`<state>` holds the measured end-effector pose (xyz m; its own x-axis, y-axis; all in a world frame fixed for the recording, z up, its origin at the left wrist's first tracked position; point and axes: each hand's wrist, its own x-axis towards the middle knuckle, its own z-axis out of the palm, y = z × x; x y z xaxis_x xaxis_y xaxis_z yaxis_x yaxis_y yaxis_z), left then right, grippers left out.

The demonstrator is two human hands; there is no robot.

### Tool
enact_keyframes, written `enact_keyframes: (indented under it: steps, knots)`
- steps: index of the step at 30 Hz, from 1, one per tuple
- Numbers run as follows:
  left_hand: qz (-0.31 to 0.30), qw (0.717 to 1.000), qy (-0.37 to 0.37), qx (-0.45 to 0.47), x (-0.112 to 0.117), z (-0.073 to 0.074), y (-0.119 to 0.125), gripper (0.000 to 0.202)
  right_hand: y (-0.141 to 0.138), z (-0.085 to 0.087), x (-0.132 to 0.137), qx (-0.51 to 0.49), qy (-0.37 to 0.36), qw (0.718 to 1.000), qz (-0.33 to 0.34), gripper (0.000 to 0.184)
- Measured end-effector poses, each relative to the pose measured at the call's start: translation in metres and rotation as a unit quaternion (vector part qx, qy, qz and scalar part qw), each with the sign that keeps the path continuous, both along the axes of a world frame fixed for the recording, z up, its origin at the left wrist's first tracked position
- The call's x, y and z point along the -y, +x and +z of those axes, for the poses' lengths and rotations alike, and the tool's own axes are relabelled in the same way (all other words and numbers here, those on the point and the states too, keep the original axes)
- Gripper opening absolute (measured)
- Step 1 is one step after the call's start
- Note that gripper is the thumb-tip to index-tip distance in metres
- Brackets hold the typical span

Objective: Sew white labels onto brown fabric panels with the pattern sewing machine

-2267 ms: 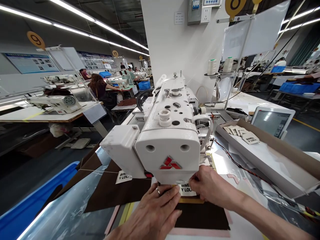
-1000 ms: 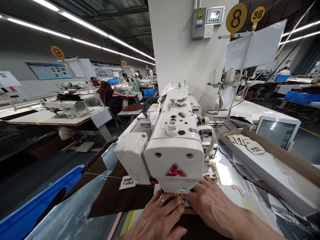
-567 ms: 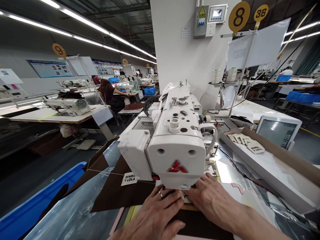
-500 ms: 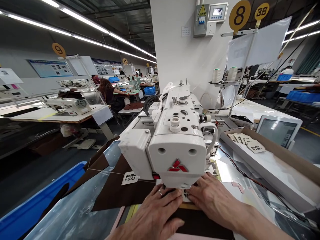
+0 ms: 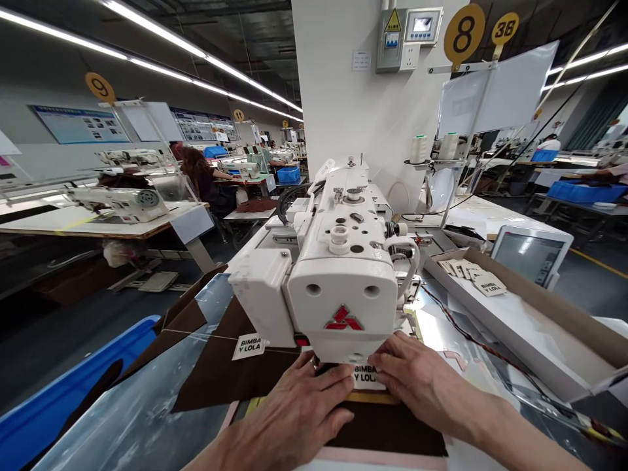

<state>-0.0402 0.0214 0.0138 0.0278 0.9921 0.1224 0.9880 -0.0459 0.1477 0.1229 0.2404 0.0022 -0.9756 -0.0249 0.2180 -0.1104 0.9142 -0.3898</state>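
Hands have slid back a little from under the sewing machine (image 5: 338, 288): half a second ago only a sliver of the white label (image 5: 367, 377) showed between them, and now its printed lettering lies plain beneath the machine's head. The left hand (image 5: 307, 409) lies flat, fingers spread, pressing the dark brown fabric (image 5: 392, 428) just left of the label. The right hand (image 5: 417, 386) also rests open and flat, fingertips touching the label's right edge; neither hand grips anything. By my reading, the label is being squared up on the fabric under the needle, and the small retreat of the fingers suggests that its position is nearly settled, though the needle itself is hidden by the machine's head.

The fabric sits on a pale pink template over the bench (image 5: 147, 418), whose top is glossy and reflective. A second brown piece with its own label (image 5: 248, 345) lies to the left, beside a blue bin (image 5: 59, 399). To the right, a long tray (image 5: 520, 320) holds more labels, with a small screen (image 5: 532, 255) behind it. Beyond are a white pillar, thread cones, numbered yellow signs and rows of other sewing benches where other people work under strip lights.
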Motion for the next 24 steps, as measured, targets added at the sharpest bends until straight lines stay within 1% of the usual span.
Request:
enact_keyframes:
  steps: [3, 5, 7, 10, 13, 15, 17, 20, 22, 24]
  knots:
    - [0.008, 1.0, -0.004, 0.008, 0.001, -0.007, -0.003, 0.046, 0.013, 0.009, -0.011, -0.025, -0.026, 0.998, -0.044, 0.028]
    - [0.006, 1.0, -0.011, 0.002, 0.002, -0.012, -0.005, 0.054, 0.019, 0.013, -0.012, -0.035, -0.029, 0.998, -0.053, 0.028]
    - [-0.002, 1.0, -0.003, -0.004, 0.003, -0.016, -0.007, 0.054, 0.023, 0.014, -0.007, -0.038, -0.02, 0.999, -0.027, 0.025]
    - [-0.011, 1.0, 0.009, -0.013, 0.004, -0.019, -0.009, 0.051, 0.023, 0.005, 0.005, -0.036, 0.011, 0.999, 0.011, 0.014]
    - [-0.012, 0.999, 0.012, -0.031, 0.004, -0.018, -0.006, 0.054, 0.021, -0.007, 0.012, -0.021, 0.049, 0.999, -0.001, 0.013]
    - [-0.008, 0.999, 0.011, -0.045, 0.003, -0.015, -0.001, 0.055, 0.019, -0.011, 0.013, -0.01, 0.07, 0.997, -0.009, 0.012]
    - [-0.002, 0.998, 0.01, -0.058, 0.0, -0.012, 0.007, 0.055, 0.019, -0.012, 0.013, -0.006, 0.082, 0.997, -0.009, 0.011]
    - [0.002, 0.996, 0.042, -0.078, -0.003, -0.009, 0.018, 0.055, 0.022, -0.011, 0.012, -0.002, 0.078, 0.997, -0.003, 0.014]
    - [-0.009, 0.995, 0.058, -0.081, -0.004, -0.007, 0.022, 0.057, 0.026, -0.01, 0.011, -0.001, 0.07, 0.998, 0.003, 0.019]
    - [-0.029, 0.995, 0.053, -0.077, -0.005, -0.004, 0.024, 0.059, 0.028, -0.012, 0.009, -0.006, 0.068, 0.998, 0.011, 0.023]
